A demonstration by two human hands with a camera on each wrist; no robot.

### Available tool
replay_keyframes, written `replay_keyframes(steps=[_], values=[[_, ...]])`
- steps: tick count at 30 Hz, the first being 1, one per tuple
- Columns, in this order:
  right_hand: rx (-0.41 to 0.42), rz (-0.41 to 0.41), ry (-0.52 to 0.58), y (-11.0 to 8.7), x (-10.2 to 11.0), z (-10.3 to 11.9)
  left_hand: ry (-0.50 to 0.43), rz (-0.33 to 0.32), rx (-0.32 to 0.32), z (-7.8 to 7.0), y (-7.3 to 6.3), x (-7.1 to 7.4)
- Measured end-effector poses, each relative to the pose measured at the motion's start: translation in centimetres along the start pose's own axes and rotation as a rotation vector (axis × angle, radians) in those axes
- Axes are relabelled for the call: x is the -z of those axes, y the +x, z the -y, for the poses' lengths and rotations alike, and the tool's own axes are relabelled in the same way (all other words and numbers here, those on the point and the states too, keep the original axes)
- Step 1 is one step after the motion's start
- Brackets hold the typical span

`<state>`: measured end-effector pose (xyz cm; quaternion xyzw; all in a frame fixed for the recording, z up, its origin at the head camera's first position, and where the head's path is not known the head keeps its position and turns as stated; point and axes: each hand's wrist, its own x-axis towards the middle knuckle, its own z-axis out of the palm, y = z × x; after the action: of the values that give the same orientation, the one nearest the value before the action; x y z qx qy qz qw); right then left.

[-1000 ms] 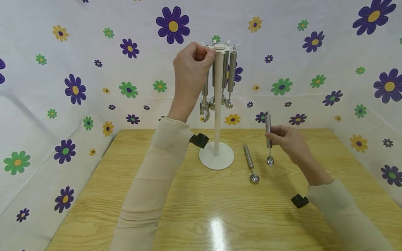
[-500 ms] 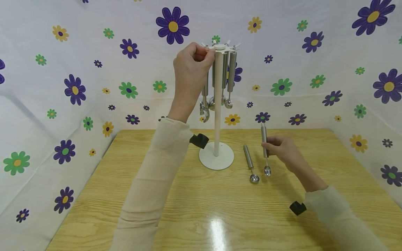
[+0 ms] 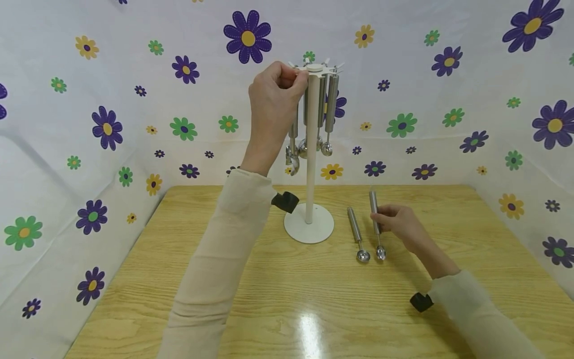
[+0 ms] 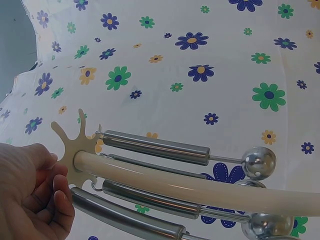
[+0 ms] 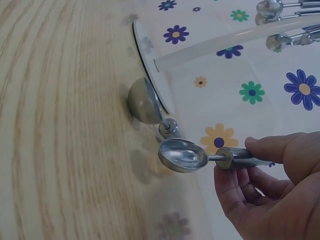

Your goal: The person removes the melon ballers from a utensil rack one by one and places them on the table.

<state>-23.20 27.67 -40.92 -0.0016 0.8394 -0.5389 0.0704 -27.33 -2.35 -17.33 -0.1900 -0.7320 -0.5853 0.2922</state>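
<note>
"What is your left hand point(image 3: 274, 94) doing?"

"At the top of a white stand point(image 3: 311, 184), I am pinching the hooked ring point(image 4: 77, 143) between thumb and fingers, while metal utensils point(image 3: 331, 104) are hanging around the pole."

"And your right hand point(image 3: 400, 224)?"

"I am pinching a steel spoon point(image 5: 182, 156) by its handle, to the right of the stand. Its bowl is hanging lowest; whether it is touching the wooden table point(image 3: 278, 294), I cannot tell."

"What is lying nearby?"

"A second spoon point(image 3: 355, 224) is resting on the table, between the stand's round base point(image 3: 297, 229) and the spoon I am holding, its bowl toward me. Behind, a white cloth point(image 3: 202, 25) is showing purple, green and yellow flowers."
</note>
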Motion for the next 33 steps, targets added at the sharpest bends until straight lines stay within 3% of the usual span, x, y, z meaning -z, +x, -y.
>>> replay_keyframes(steps=[8,25,33], values=[[-0.03,-0.006,-0.019,0.2,-0.5,-0.6,0.005,-0.002,-0.002,0.0,0.0,0.0],[-0.016,-0.02,-0.066,1.1,-1.2,-2.5,-0.005,-0.003,-0.005,-0.1,0.0,0.0],[0.012,-0.079,-0.136,1.3,-2.2,-2.8,-0.005,-0.004,-0.005,-0.1,0.0,0.0]])
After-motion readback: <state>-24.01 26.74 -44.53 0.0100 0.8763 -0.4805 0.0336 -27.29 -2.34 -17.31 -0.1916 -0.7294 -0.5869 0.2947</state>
